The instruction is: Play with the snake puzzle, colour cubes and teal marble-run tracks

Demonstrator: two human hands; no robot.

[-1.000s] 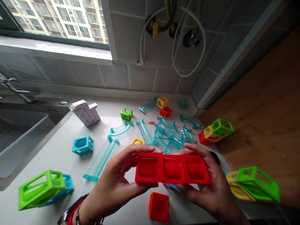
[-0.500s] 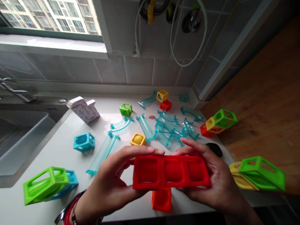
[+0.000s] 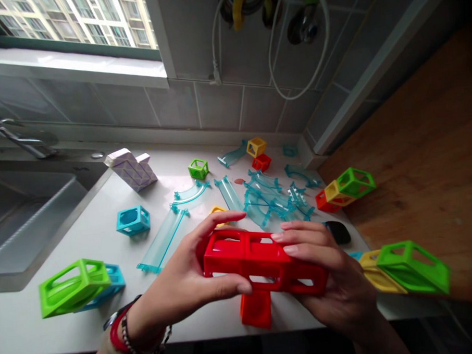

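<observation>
Between my two hands is a row of joined red toy cubes point(image 3: 243, 255) with open sides, held lengthwise above the counter's front. My left hand point(image 3: 193, 273) grips its left end, thumb below and fingers over the top. At the other end my right hand point(image 3: 329, 267) wraps round it, fingers lying on the upper face. Under the row, an orange-red cube point(image 3: 256, 309) stands near the counter edge; whether it touches the row I cannot tell. A yellow cube point(image 3: 219, 214) sits just behind my left fingers, partly hidden.
Clear blue track pieces point(image 3: 266, 194) lie across the middle of the counter. Cube stacks stand at left point(image 3: 78, 288) and right point(image 3: 404, 269). A blue cube point(image 3: 133, 220), a green cube point(image 3: 198, 169) and a patterned white block point(image 3: 132, 170) stand further back. The sink point(image 3: 30, 222) is at left.
The red row has tilted, so its top and front faces now show. My right fingers have come over its upper face, and my left thumb has slid along its lower edge.
</observation>
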